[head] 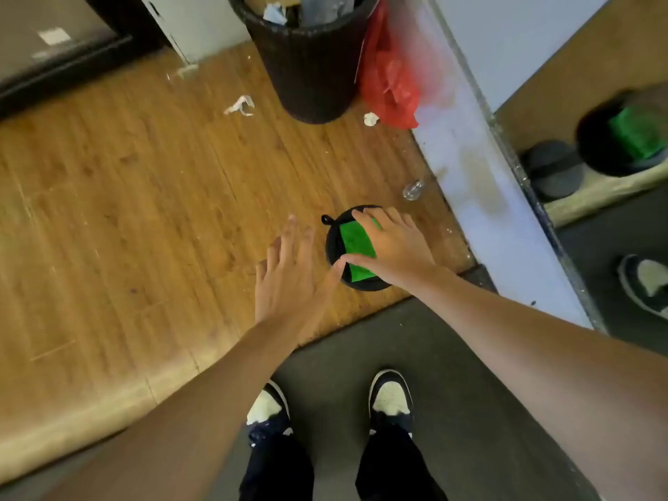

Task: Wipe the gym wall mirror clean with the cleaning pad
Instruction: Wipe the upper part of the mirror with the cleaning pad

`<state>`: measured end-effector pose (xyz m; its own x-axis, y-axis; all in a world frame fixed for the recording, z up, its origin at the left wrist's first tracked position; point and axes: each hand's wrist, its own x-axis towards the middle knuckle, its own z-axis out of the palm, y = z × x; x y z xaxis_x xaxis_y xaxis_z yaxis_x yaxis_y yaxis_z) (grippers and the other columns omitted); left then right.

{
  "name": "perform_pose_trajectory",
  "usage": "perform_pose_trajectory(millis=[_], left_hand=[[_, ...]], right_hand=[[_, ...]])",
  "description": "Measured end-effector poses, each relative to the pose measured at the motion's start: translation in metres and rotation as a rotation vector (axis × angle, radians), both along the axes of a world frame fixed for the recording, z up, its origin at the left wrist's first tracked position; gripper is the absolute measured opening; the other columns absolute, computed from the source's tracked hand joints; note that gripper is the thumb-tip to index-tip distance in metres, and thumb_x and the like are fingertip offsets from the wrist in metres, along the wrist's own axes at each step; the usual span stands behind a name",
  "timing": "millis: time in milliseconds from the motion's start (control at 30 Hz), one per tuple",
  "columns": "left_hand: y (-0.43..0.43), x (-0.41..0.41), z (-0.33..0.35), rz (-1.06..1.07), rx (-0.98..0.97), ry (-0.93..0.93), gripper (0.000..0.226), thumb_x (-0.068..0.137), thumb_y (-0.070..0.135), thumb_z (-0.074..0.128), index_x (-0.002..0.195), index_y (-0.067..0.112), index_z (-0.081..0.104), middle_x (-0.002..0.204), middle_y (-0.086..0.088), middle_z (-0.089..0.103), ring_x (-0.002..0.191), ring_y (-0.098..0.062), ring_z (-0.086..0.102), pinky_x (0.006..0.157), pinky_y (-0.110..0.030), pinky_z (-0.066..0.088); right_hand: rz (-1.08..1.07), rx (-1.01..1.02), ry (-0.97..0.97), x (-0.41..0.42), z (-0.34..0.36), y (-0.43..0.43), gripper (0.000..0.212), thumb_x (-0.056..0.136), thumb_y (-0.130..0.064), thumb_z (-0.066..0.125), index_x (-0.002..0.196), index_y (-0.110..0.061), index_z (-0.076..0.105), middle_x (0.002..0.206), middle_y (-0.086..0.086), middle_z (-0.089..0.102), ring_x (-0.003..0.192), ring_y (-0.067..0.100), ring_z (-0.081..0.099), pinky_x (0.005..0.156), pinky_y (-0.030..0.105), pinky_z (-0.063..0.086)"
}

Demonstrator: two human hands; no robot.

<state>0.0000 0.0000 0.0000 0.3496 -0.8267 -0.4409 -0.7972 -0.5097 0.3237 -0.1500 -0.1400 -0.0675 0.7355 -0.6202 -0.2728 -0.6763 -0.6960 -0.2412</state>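
- I see my right hand [392,247] curled over the round black cleaning pad with its green strap [356,253], gripping it above the wooden floor [126,211], near the wall mirror [596,85]
- My left hand [289,276] hovers beside it, fingers straight and spread, holding nothing

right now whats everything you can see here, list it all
round black cleaning pad with green strap: one, on wooden floor beside the mirror
wall mirror: one, right side, reflecting the pad and a shoe
dark woven waste bin: one, top centre, holding rubbish
red plastic bag: one, right of the bin
white paper scraps: several, on the floor near the bin
clear small bottle: one, by the wall base
black and white shoes: two, on the grey mat
hands: right hand grips the pad, left hand open beside it
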Motion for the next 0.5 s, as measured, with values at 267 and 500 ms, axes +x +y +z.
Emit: perform_pose_trajectory(millis=[267, 500], left_hand=[[-0.009, 0.003, -0.057, 0.013, -0.027, 0.022, 0.100, 0.088, 0.086, 0.002, 0.166, 0.026, 0.019, 0.177, 0.002, 0.001, 0.157, -0.029, 0.020, 0.120, -0.054, 0.035], [-0.010, 0.005, -0.068, 0.031, -0.050, 0.013, 0.106, 0.085, 0.089, -0.010, 0.167, 0.026, 0.017, 0.177, 0.004, -0.001, 0.157, -0.027, 0.019, 0.119, -0.052, 0.033]], right_hand=[[-0.010, -0.273, -0.212, -0.006, -0.051, -0.004, 0.095, 0.087, -0.082, 0.046, 0.139, -0.002, 0.059, 0.125, 0.013, 0.065, 0.115, 0.034, 0.061, 0.102, 0.048, 0.045], [-0.013, -0.277, -0.202, -0.002, -0.064, -0.010, 0.091, 0.086, -0.082, 0.049, 0.123, 0.000, 0.065, 0.111, 0.014, 0.055, 0.102, 0.035, 0.054, 0.087, 0.048, 0.047]])
